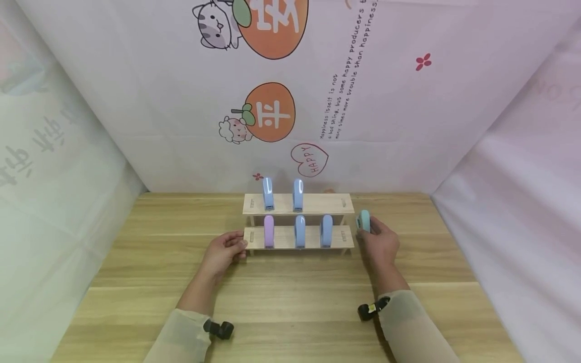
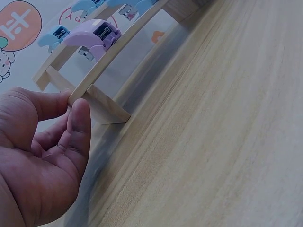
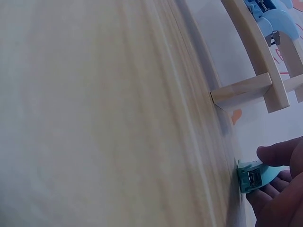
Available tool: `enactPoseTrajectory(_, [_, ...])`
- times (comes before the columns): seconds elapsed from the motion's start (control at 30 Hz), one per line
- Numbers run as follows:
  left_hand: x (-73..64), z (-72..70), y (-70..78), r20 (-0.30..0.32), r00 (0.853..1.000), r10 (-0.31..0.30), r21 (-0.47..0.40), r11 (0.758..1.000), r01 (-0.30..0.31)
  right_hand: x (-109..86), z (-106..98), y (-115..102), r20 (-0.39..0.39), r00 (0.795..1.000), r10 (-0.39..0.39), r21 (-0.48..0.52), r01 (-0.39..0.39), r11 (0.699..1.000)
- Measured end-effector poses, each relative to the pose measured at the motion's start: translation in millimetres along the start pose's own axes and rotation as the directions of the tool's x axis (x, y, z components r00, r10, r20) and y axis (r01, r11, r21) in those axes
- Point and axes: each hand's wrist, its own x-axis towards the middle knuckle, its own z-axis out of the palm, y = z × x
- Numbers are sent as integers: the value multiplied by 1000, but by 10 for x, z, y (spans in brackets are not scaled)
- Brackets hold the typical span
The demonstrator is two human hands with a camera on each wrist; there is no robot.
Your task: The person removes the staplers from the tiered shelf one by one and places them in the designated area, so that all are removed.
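My left hand (image 1: 222,253) pinches the left end of a two-step wooden rack (image 1: 283,238) between thumb and finger, which the left wrist view shows close up. To the right of the rack, my right hand (image 1: 382,246) grips a teal stapler (image 1: 364,221), its end right at the tabletop in the right wrist view. A purple stapler (image 1: 269,232) stands on the left of the lower step. Beside it are a blue stapler (image 1: 300,232) and another blue stapler (image 1: 326,231). On the upper step are two more, a left blue stapler (image 1: 268,194) and a middle blue stapler (image 1: 297,195).
The rack stands near the back of a wood-grain table (image 1: 290,307). Behind it rises a white printed cloth (image 1: 376,161) with orange fruit drawings and lettering. White cloth also hangs along both sides. Each forearm wears a small black camera (image 1: 220,329) at its sleeve.
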Motion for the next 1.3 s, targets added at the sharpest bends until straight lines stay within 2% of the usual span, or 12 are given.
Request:
enactPoseTrajectory(0.13, [-5, 2, 6, -4, 1000, -6, 3, 1000, 6, -8, -2, -11, 2, 1000, 21, 15, -21, 1000])
enactPoseTrajectory(0.33, [-3, 2, 13, -5, 1000, -3, 9, 1000, 3, 8, -12, -19, -4, 1000, 1, -10, -2, 1000])
enactPoseTrajectory(0.53, [-6, 5, 5, 2, 1000, -1, 5, 1000, 1, 7, -34, -36, -11, 1000, 2, 45, -1, 999])
enactPoseTrajectory(0.63, [-8, 2, 4, 7, 1000, 0, 3, 1000, 0, -3, -46, -63, -18, 1000, -2, 40, 3, 999])
enactPoseTrajectory(0.73, [-6, -1, 7, 8, 1000, 0, 5, 1000, 0, -16, -59, -98, -10, 1000, 19, 61, -18, 998])
enactPoseTrajectory(0.87, [-5, 0, 16, 5, 1000, -3, 12, 1000, 2, -20, -87, -151, -18, 1000, 4, 68, -3, 998])
enactPoseTrajectory(1.13, [4, 1, 12, 5, 1000, -5, 11, 1000, 5, -6, -132, -246, -42, 998, -57, 4, 57, 998])
enactPoseTrajectory(1.3, [-2, 5, 17, -4, 1000, -10, 15, 1000, 10, -36, -120, -341, -51, 993, -102, 42, 104, 994])
